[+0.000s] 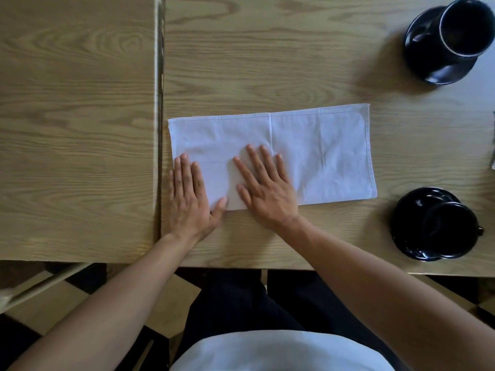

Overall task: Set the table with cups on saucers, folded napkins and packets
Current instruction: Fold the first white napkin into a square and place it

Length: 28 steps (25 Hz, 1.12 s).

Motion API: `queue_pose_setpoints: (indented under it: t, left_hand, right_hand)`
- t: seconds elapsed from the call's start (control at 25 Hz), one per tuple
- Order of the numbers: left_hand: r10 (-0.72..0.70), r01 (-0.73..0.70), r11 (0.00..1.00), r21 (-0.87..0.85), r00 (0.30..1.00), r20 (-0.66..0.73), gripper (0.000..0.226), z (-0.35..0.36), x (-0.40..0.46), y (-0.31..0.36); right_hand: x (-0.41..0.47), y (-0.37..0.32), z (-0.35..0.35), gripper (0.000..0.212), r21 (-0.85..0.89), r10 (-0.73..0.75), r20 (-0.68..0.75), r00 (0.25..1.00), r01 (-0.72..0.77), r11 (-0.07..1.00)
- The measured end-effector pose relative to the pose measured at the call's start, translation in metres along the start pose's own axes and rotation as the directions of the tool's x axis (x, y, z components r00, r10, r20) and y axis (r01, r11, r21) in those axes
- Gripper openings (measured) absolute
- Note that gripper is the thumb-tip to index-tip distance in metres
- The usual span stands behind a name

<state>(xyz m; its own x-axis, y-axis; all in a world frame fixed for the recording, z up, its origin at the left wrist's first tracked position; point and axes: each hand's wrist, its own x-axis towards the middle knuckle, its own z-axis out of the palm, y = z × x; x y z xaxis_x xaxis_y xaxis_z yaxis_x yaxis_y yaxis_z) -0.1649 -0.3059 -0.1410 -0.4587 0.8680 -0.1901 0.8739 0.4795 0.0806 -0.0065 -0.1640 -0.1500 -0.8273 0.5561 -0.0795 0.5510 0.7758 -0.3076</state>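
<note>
A white cloth napkin (294, 153) lay as a long rectangle across the wooden surface (267, 62), already folded once by the look of its doubled edge, with a crease running down its middle. Both hands pressed flat on its left portion: the left hand (187, 194) sat at the left end, fingers straight and together, partly on the cloth and partly on the wood, while the right hand (265, 188) lay just beside it with fingers spread over the fabric. Neither grip was clenched or grasping anything; each was released, palms down, apparently to smooth the cloth and pin it so the next fold would come out square. To the right stood two black cups on black saucers, well apart from the napkin: the far cup (460, 28) on its saucer (439, 73) near the top corner, and the near cup (450, 226) on its saucer (409, 204) by the front edge, probably kept aside to leave folding room. A second table (75, 116) adjoined on the left. No packets could be identified; a pale scrap at the right edge was too cropped to name. The napkin work seemed midway.
</note>
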Motion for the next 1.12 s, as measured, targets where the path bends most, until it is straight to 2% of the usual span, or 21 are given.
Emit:
queue_pose_setpoints:
  t: [0.16, 0.32, 0.6, 0.68, 0.76, 0.84, 0.92, 1.0, 1.12]
  left_hand:
    - [0.011, -0.012, 0.998, 0.063, 1.0, 0.02, 0.108, 0.003, 0.001, 0.001]
    - [0.007, -0.011, 0.997, 0.081, 0.999, 0.047, 0.112, 0.002, 0.001, 0.001]
    - [-0.014, 0.012, 0.999, 0.049, 0.999, 0.052, 0.115, -0.009, 0.001, 0.004]
    - [-0.003, 0.003, 1.0, -0.021, 1.0, 0.007, 0.107, -0.013, 0.007, 0.01]
    - [0.05, -0.054, 0.996, -0.072, 0.997, -0.058, 0.093, -0.017, 0.031, 0.031]
    - [0.09, -0.096, 0.993, -0.075, 0.992, -0.083, 0.079, -0.02, 0.061, 0.057]
    - [0.08, -0.084, 0.995, -0.057, 0.994, -0.069, 0.068, -0.016, 0.081, 0.07]
    - [0.019, -0.021, 0.998, -0.054, 0.999, -0.043, 0.065, -0.007, 0.089, 0.068]
    - [-0.044, 0.042, 0.999, -0.024, 0.998, -0.051, 0.073, 0.003, 0.088, 0.05]
  right_hand:
    - [-0.031, 0.07, -0.02, 0.066, -0.1, 0.201, 0.001, 0.98, -0.2, 0.975]
    - [-0.06, 0.126, -0.043, 0.07, -0.105, 0.369, 0.053, 0.928, -0.363, 0.926]
    - [-0.054, 0.121, -0.055, 0.066, -0.012, 0.487, 0.035, 0.873, -0.486, 0.874]
    - [-0.043, 0.112, -0.058, 0.062, 0.036, 0.472, -0.028, 0.881, -0.471, 0.882]
    - [-0.016, 0.094, -0.057, 0.059, 0.054, 0.369, -0.094, 0.924, -0.366, 0.929]
    - [0.018, 0.069, -0.053, 0.057, 0.043, 0.22, -0.088, 0.971, -0.217, 0.975]
    - [0.041, 0.052, -0.043, 0.059, 0.01, 0.102, -0.021, 0.995, -0.102, 0.995]
    - [0.049, 0.055, -0.034, 0.061, -0.041, 0.05, 0.043, 0.998, -0.048, 0.998]
    - [0.043, 0.09, -0.03, 0.06, -0.086, 0.065, 0.023, 0.998, -0.063, 0.994]
